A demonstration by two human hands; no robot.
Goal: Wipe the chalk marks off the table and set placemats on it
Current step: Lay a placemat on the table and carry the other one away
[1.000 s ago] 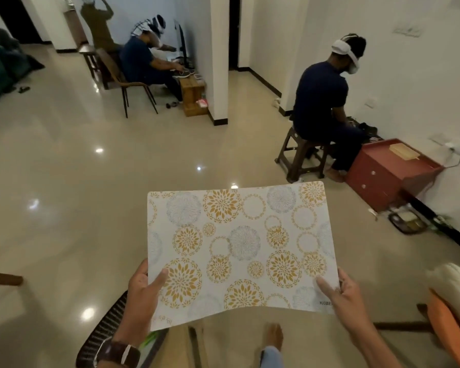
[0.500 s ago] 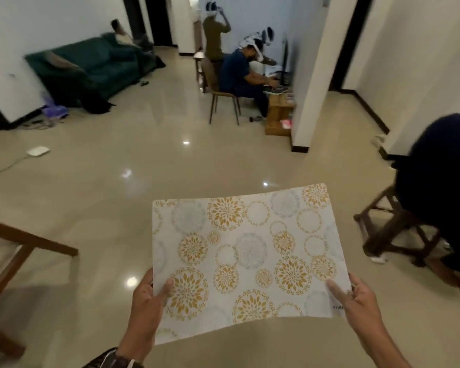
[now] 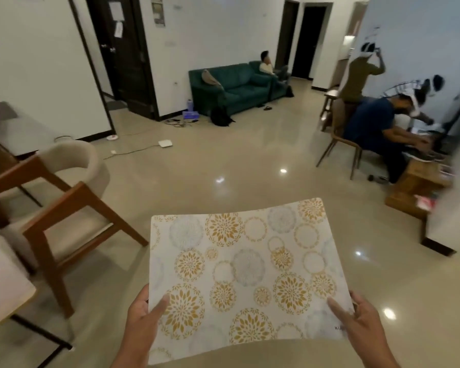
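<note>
You hold the placemat (image 3: 239, 274) flat in front of you above the tiled floor (image 3: 223, 160). Left hand (image 3: 141, 322) pinches its near left corner, thumb on top; right hand (image 3: 356, 320) pinches the near right corner the same way. Mat sags slightly between the grips. Pale table (image 3: 3, 282) edge shows at far left, with wooden armchair (image 3: 61, 208) just beside it. Risks, as judged: the thin mat could flop or slip from corner-only pinches; the chair could snag your path to the table; chalk marks aren't visible, so wiping can't be confirmed.
</note>
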